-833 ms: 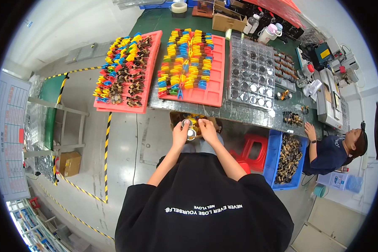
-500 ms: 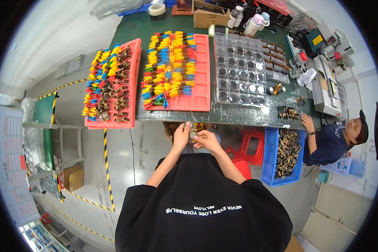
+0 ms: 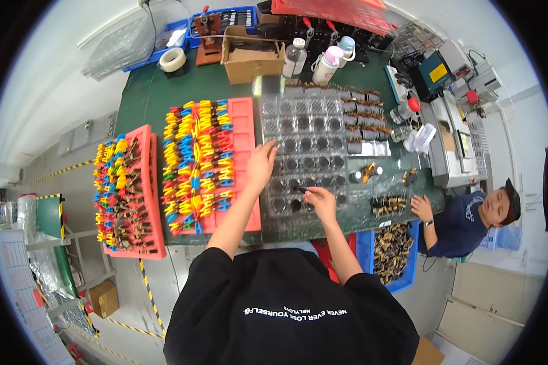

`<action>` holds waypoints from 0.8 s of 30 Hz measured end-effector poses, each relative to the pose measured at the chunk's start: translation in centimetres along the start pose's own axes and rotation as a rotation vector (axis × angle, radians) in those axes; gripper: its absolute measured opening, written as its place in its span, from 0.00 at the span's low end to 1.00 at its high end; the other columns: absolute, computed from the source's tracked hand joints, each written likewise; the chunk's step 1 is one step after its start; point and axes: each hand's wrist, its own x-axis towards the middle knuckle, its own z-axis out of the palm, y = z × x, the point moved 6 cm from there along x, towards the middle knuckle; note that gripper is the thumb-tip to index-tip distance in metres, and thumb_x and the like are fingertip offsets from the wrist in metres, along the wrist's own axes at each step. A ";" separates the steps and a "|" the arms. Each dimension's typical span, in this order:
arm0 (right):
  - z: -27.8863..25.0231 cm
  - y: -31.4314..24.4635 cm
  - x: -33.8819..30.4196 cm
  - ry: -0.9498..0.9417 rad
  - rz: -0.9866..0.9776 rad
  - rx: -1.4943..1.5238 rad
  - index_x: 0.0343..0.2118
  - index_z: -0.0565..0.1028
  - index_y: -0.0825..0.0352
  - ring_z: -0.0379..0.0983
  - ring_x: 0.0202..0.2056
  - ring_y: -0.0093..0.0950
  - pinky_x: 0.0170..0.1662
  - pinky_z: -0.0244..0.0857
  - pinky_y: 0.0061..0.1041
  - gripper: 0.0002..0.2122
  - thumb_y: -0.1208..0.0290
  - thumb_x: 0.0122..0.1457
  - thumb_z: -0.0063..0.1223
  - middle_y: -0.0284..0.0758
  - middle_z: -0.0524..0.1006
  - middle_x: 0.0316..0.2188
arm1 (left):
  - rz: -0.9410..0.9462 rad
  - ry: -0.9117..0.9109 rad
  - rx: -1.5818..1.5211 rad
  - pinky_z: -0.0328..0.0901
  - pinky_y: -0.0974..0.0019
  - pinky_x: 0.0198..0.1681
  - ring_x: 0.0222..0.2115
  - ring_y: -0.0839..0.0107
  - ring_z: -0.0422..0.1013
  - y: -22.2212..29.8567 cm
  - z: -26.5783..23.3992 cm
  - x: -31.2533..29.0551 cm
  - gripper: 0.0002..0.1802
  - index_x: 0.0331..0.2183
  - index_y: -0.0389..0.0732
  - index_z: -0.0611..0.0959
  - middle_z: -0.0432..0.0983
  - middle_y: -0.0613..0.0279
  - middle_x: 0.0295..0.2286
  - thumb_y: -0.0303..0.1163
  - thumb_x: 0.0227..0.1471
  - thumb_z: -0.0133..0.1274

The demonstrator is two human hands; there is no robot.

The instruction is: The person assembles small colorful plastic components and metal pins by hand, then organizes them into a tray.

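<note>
A clear plastic tray [image 3: 335, 181] with rows of round pockets lies on the bench, many pockets holding dark round parts. My left hand [image 3: 261, 165] is at the tray's left edge, fingers bent onto its rim. Over the tray's near rows, my right hand [image 3: 321, 203] pinches a small black part [image 3: 302, 190], too small to name its kind. Left of the tray sits a pink tray [image 3: 242, 125] lined with colourful clips [image 3: 198, 164]. A second pink tray [image 3: 153, 201], also full of clips, stands farther left at the bench edge.
Several grey rolls with brown wire ends [image 3: 366, 120] lie right of the tray. A cardboard box [image 3: 249, 64], bottles [image 3: 295, 58] and a tape roll [image 3: 172, 59] stand behind. At right, a co-worker [image 3: 463, 222] rests a hand near dark clips [image 3: 388, 205], above a blue bin [image 3: 410, 267].
Both hands have gone from in front of the bench edge, where they held round, shiny parts, forward over the clear tray. The view has shifted toward the bench.
</note>
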 end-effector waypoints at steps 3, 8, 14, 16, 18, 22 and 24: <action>-1.9 -2.7 6.3 -0.035 -0.091 0.002 0.38 0.75 0.74 0.76 0.31 0.23 0.36 0.70 0.19 0.10 0.75 0.54 0.54 0.37 0.79 0.30 | -0.095 -0.066 0.210 0.65 0.55 0.38 0.35 0.52 0.68 -2.1 2.4 3.7 0.23 0.50 0.43 0.70 0.68 0.50 0.35 0.37 0.53 0.48; -6.8 -9.1 17.6 0.234 -0.475 -0.520 0.33 0.76 0.68 0.73 0.31 0.28 0.38 0.66 0.26 0.08 0.71 0.51 0.58 0.37 0.76 0.29 | -0.106 -0.117 0.273 0.61 0.55 0.45 0.41 0.51 0.61 -1.4 3.6 1.2 0.28 0.53 0.43 0.67 0.63 0.46 0.38 0.34 0.49 0.51; -5.8 -13.6 27.6 0.147 -0.727 -0.978 0.44 0.71 0.67 0.65 0.48 0.42 0.52 0.60 0.35 0.14 0.77 0.52 0.50 0.44 0.69 0.46 | -0.265 -0.134 0.172 0.62 0.57 0.42 0.38 0.54 0.66 -0.2 -1.6 -8.9 0.24 0.48 0.40 0.70 0.67 0.50 0.36 0.31 0.48 0.52; -4.7 -13.0 28.3 0.090 -0.645 -1.246 0.48 0.69 0.65 0.59 0.54 0.42 0.55 0.55 0.38 0.18 0.75 0.52 0.50 0.42 0.66 0.51 | -0.282 -0.087 0.278 0.62 0.56 0.44 0.40 0.53 0.64 -1.6 -4.4 -12.7 0.24 0.47 0.41 0.72 0.67 0.52 0.38 0.28 0.44 0.53; -2.8 -14.3 25.7 0.146 -0.708 -1.436 0.50 0.67 0.64 0.57 0.55 0.42 0.55 0.54 0.41 0.20 0.72 0.52 0.51 0.41 0.64 0.53 | -0.342 -0.051 0.456 0.62 0.56 0.44 0.41 0.54 0.64 -2.6 -7.9 -15.2 0.24 0.45 0.43 0.73 0.67 0.53 0.39 0.26 0.41 0.52; -2.3 -14.0 21.2 0.129 -0.839 -1.281 0.53 0.65 0.65 0.57 0.55 0.43 0.56 0.52 0.41 0.22 0.71 0.53 0.50 0.44 0.64 0.54 | -0.333 -0.033 0.811 0.62 0.59 0.43 0.42 0.61 0.64 -5.1 -12.8 -15.7 0.21 0.44 0.48 0.74 0.67 0.64 0.43 0.27 0.44 0.47; -1.8 -13.3 17.7 0.059 -0.773 -1.176 0.50 0.67 0.66 0.57 0.55 0.46 0.58 0.50 0.42 0.20 0.72 0.53 0.49 0.46 0.64 0.53 | -0.214 -0.021 0.857 0.61 0.59 0.43 0.43 0.63 0.64 -6.9 -13.5 -15.2 0.23 0.45 0.49 0.73 0.67 0.65 0.43 0.28 0.43 0.48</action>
